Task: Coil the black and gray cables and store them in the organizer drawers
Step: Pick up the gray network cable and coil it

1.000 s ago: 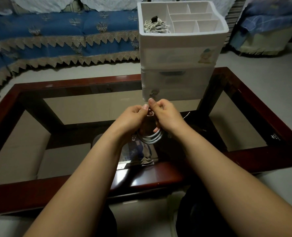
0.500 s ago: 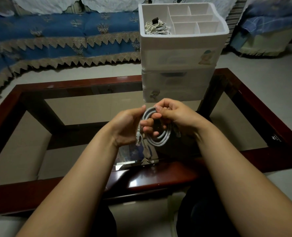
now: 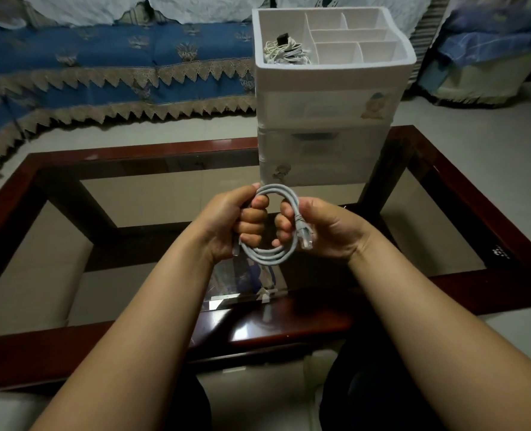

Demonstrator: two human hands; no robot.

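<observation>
A gray cable [image 3: 272, 256] is wound into a round coil, held upright above the glass table between both hands. My left hand [image 3: 230, 223] grips the coil's left side with its fingers curled through the loop. My right hand [image 3: 323, 227] grips the right side, and the clear plug [image 3: 304, 236] lies against its palm. Behind stands the white organizer [image 3: 329, 98] with its drawers closed. Its open top tray holds a bundle of white cable with a black piece [image 3: 284, 49] in the left compartment.
The glass-topped table has a dark red wooden frame [image 3: 152, 149]. A blue sofa cover with lace trim [image 3: 102, 73] runs along the back left. Covered items [image 3: 488, 57] stand at the back right. My knees sit below the table's near edge.
The hands have drawn apart and turned the coil, so the loop now faces me, opened wide and round. The left hand moved from pinching at the top to gripping through the loop.
</observation>
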